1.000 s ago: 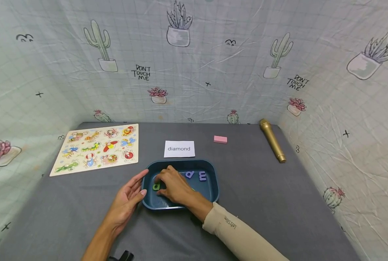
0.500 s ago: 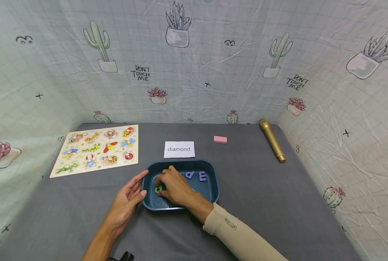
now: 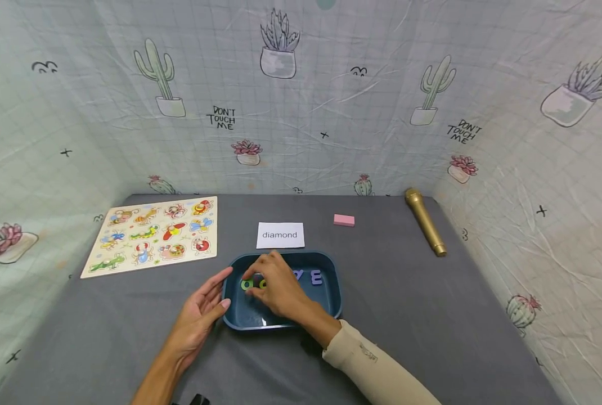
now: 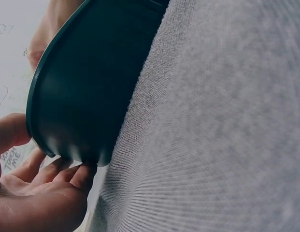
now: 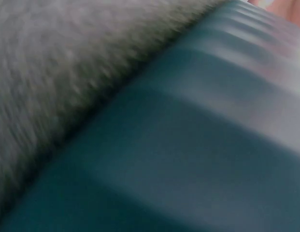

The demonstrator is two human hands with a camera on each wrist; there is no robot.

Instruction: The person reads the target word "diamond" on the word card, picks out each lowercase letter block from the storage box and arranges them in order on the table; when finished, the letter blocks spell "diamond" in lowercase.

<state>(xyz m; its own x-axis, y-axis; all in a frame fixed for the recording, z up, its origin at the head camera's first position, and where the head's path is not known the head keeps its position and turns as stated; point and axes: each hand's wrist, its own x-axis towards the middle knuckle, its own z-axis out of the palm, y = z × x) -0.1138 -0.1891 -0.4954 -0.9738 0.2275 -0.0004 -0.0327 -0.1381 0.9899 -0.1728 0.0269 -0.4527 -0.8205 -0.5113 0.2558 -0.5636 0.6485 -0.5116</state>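
Note:
A dark blue tray point(image 3: 260, 326) sits on the table with several plastic letters inside. My left hand point(image 3: 197, 320) rests against its left end, thumb near the rim and fingers extended along the outer wall; the left wrist view shows those fingertips touching the tray point(image 4: 82, 87). Over the tray's left part, my right hand point(image 3: 281, 287) pinches a green letter point(image 3: 247, 285) between thumb and fingers. A yellowish letter point(image 3: 263, 284) is partly hidden behind that hand. To the right lie a purple letter point(image 3: 298, 274), partly covered, and a purple m-shaped letter point(image 3: 316, 277).
A white card reading "diamond" point(image 3: 280, 235) lies just behind the tray. An insect puzzle board point(image 3: 151, 236) is at the left, a pink block point(image 3: 344, 220) behind to the right, and a gold microphone point(image 3: 426, 222) at the far right. Printed cloth surrounds the grey table.
My right hand has shifted slightly away from me with the green letter, which has turned. The yellowish letter now shows beside it. My left hand stays at the tray's end.

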